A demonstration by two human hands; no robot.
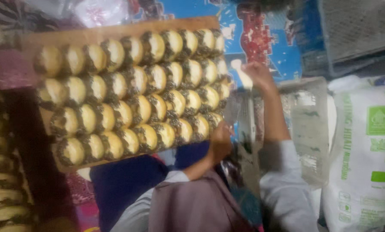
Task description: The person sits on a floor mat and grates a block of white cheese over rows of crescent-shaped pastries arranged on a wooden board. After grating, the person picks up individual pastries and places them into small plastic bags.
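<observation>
White sack (364, 150) with green printing at right; clear plastic bags (308, 124) beside it.

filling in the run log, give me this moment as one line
left hand at tray edge by pastries | right hand raised, holds pale piece | wooden tray full | clear bag beside

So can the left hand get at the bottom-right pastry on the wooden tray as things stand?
Probably yes: the left hand is already at the wooden tray edge beside that pastry, with nothing visible between them.
</observation>
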